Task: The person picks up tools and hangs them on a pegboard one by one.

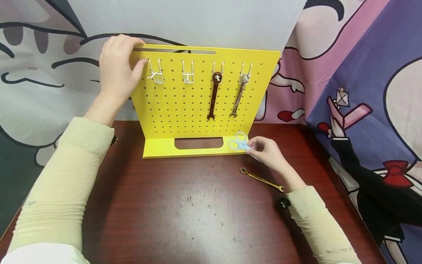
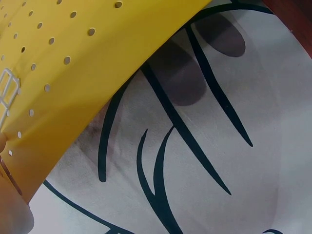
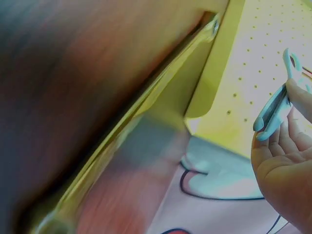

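While left hand [image 1: 118,63] on yellow pegboard [image 1: 196,99], light-blue scissors [image 1: 243,145] in right hand [image 1: 269,153].

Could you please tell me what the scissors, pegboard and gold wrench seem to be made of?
Scissors: probably plastic, smooth, pale blue right to the rounded tips. Pegboard: perhaps painted metal, a thin, smooth, evenly yellow sheet. Gold wrench: likely polished metal, judging by its bright highlights.

Smooth and softly sheened, the pegboard [image 1: 194,99] could be painted metal or plastic; the view doesn't settle it. The scissors [image 1: 243,144] have smooth plastic handles. The dark wrench [image 1: 214,96], silvery wrench [image 1: 239,96] and golden wrench [image 1: 262,179] are polished metal (bright with highlights). Glossy, wood-like tabletop [image 1: 184,205]; matt printed cloth backdrop [image 1: 333,40]; wrinkled cloth sleeves [image 1: 67,172].
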The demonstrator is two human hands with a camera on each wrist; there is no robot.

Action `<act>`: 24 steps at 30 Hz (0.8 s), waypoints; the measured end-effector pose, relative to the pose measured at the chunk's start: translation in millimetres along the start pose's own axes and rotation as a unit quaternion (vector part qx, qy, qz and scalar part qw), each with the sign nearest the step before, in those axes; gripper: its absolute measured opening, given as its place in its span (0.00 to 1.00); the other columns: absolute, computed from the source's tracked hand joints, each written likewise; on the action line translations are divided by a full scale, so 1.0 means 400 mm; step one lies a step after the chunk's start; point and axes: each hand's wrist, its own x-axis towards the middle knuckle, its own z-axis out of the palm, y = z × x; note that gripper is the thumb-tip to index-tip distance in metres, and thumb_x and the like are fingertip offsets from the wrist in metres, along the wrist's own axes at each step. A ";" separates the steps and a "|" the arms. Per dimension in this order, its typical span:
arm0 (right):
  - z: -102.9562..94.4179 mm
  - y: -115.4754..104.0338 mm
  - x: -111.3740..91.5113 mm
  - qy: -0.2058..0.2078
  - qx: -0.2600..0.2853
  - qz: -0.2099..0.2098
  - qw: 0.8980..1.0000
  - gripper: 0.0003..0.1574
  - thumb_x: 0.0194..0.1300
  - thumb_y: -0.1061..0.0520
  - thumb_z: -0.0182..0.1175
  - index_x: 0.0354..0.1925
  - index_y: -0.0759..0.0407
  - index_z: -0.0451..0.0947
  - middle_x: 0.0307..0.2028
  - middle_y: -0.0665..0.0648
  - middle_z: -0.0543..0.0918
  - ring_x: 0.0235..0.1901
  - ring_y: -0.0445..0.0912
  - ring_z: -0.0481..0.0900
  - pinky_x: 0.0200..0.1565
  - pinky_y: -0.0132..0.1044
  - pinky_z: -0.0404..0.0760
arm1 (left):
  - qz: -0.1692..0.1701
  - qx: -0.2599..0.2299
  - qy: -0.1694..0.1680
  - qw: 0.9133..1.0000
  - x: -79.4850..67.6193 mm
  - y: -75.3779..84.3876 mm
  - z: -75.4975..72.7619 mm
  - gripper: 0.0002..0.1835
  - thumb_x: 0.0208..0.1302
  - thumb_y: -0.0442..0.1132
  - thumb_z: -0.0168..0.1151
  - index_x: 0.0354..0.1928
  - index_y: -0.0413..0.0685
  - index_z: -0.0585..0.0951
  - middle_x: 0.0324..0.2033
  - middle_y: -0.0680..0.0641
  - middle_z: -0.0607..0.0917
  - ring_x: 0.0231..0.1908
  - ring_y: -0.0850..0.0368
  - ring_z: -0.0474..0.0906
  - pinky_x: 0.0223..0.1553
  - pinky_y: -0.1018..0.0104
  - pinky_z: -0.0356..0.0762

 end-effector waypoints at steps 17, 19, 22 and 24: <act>0.092 -0.145 0.079 0.013 0.105 -0.042 0.994 0.13 0.64 0.67 0.73 0.47 0.71 0.84 0.38 0.67 0.87 0.36 0.41 0.82 0.42 0.25 0.82 | -0.006 0.002 -0.001 1.000 -0.002 -0.004 0.000 0.18 0.75 0.36 0.65 0.63 0.41 0.82 0.57 0.38 0.86 0.60 0.39 0.76 0.75 0.53 0.66; 0.099 -0.161 0.089 0.017 0.116 -0.051 0.992 0.13 0.64 0.67 0.73 0.47 0.71 0.84 0.38 0.68 0.87 0.36 0.40 0.82 0.43 0.25 0.82 | -0.004 -0.001 0.001 1.000 -0.002 -0.003 0.001 0.18 0.74 0.36 0.65 0.62 0.41 0.82 0.58 0.38 0.86 0.61 0.39 0.77 0.75 0.53 0.66; 0.108 -0.186 0.101 0.022 0.136 -0.060 0.989 0.13 0.64 0.68 0.72 0.47 0.71 0.84 0.38 0.67 0.87 0.35 0.39 0.82 0.43 0.26 0.82 | -0.001 -0.006 0.003 1.000 0.000 -0.003 0.002 0.18 0.74 0.36 0.65 0.62 0.41 0.82 0.58 0.38 0.86 0.61 0.39 0.77 0.76 0.54 0.66; 0.114 -0.202 0.109 0.028 0.146 -0.062 0.987 0.13 0.64 0.68 0.72 0.47 0.71 0.84 0.37 0.64 0.87 0.35 0.37 0.82 0.42 0.25 0.82 | 0.001 -0.006 0.003 1.000 0.000 -0.003 0.003 0.18 0.74 0.36 0.65 0.62 0.41 0.82 0.58 0.38 0.86 0.61 0.39 0.77 0.76 0.54 0.66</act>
